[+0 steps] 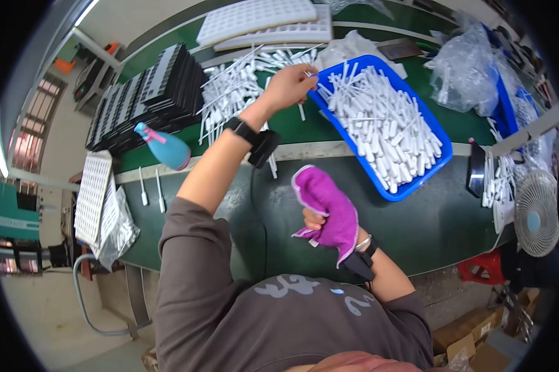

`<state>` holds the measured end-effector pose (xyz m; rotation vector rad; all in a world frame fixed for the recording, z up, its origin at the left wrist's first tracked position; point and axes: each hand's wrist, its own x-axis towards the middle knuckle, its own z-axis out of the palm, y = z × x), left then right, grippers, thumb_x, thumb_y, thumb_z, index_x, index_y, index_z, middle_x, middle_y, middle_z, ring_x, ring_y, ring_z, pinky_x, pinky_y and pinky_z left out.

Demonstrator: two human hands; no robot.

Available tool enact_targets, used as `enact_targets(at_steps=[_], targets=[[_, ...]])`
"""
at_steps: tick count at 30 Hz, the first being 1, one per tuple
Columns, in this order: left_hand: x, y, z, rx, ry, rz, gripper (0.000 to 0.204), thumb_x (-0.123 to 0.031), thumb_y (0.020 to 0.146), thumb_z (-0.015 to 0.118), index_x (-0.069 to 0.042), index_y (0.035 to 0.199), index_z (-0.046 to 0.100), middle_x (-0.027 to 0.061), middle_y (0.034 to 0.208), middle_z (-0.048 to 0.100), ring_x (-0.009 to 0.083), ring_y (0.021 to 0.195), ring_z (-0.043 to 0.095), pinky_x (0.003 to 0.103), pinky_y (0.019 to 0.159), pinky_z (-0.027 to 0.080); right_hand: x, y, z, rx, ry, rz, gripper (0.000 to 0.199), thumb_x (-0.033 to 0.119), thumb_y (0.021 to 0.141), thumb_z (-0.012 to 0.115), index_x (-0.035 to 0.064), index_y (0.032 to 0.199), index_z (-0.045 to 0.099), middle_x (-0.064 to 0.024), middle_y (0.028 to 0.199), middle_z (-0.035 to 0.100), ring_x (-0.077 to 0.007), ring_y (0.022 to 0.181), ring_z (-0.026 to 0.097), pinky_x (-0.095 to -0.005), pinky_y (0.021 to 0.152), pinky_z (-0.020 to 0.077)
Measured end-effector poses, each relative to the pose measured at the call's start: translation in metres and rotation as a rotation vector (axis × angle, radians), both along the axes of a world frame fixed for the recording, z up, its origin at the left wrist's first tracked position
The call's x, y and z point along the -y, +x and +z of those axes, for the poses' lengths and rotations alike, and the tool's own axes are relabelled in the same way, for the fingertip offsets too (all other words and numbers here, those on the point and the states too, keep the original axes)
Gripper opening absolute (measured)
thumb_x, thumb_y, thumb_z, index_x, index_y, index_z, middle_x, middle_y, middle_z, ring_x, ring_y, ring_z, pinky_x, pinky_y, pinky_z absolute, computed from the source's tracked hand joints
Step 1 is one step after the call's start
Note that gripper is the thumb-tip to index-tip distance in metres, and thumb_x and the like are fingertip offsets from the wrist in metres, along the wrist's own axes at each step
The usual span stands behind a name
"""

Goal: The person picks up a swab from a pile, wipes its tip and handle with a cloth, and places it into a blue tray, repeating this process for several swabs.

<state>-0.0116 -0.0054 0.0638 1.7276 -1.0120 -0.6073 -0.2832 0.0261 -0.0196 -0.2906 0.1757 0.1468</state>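
My left hand [287, 85] reaches out over the green table and pinches a thin white plastic stick at the left rim of the blue tray [410, 189], which is full of white plastic sticks [385, 127]. A loose heap of the same white sticks [230, 93] lies just left of that hand. My right hand [320, 221], close to my chest, grips a magenta cloth [329, 208] that drapes over its fingers. Both wrists wear black bands.
A stack of black trays [149, 96] sits at the far left, white grid trays [261, 22] at the back. A light blue spray bottle [165, 147] lies near the table edge. Clear plastic bags [465, 68] and a small white fan [536, 214] are on the right.
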Motion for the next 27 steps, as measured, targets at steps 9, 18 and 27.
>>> enact_targets(at_steps=[9,18,27], targets=[[-0.121,0.022,-0.05,1.255,0.144,-0.16,0.023,-0.006,0.077,0.054,-0.013,0.094,0.067,0.0047,0.098,0.064,0.0253,0.088,0.062,0.036,0.068,0.051,0.006,0.006,-0.011,0.015,0.121,-0.188,0.023,0.025,0.096,0.042,0.0034,0.097,0.052,0.0008,0.062,0.039,-0.009,0.052,0.036,-0.0238,0.05,0.0336],[-0.122,0.034,-0.052,1.386,0.222,-0.344,0.011,-0.008,0.078,0.054,-0.008,0.087,0.062,0.0049,0.095,0.063,0.0243,0.086,0.059,0.036,0.072,0.05,0.012,0.01,-0.009,0.018,0.045,-0.225,0.022,0.028,0.098,0.04,0.0105,0.089,0.051,0.0019,0.063,0.041,-0.008,0.051,0.036,-0.0227,0.051,0.033],[-0.129,0.029,-0.065,1.184,0.285,-0.278,0.011,-0.012,0.082,0.056,-0.006,0.09,0.061,0.01,0.083,0.063,0.0267,0.084,0.061,0.038,0.073,0.049,0.013,0.01,-0.013,0.024,-0.009,-0.208,0.024,0.03,0.097,0.042,0.0111,0.085,0.05,0.0022,0.063,0.041,-0.0079,0.051,0.037,-0.0228,0.051,0.0329]])
